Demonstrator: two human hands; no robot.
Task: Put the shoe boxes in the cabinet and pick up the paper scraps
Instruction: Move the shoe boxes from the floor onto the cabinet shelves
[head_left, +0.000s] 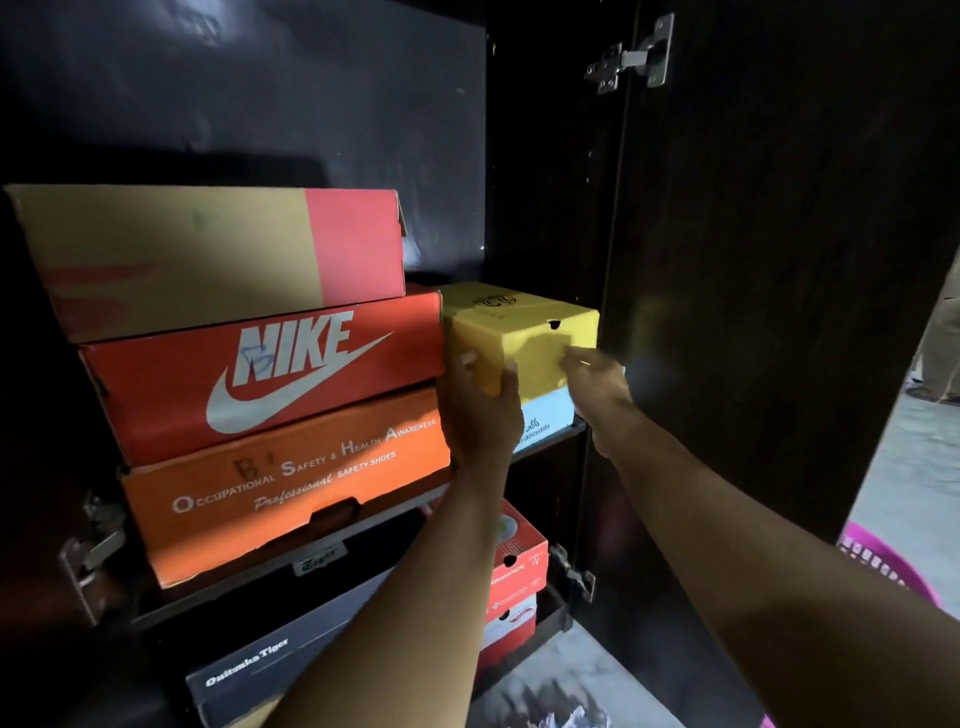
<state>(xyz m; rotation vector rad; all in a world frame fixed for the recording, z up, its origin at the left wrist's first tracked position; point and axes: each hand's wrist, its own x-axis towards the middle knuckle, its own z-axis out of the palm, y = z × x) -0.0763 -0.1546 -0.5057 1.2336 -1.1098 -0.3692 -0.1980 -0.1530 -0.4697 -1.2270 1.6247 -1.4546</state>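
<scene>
Much of the dark cabinet (727, 260) is lost in shadow: its upper space shows nothing, and the left wall at nine o'clock is black. The yellow box (524, 332) sits on a pale blue box (545, 415), most of which is hidden behind the arms; both stand on the upper shelf at the three o'clock side of a stack made of a tan-and-pink box (208, 260), a red Nike box (270, 374) and an orange safety-shoe box (280, 483). The left hand (480, 410) grips the yellow box's near left corner, fingers curled up its left side and thumb on the front face. The right hand (597, 384) lies against the front face toward its right edge, fingers fairly straight; whether they grip cannot be told. The yellow box shows its short end, its long axis running back toward twelve o'clock. Below, a dark Onitsuka Tiger box (249, 670) is cut off at six o'clock.
</scene>
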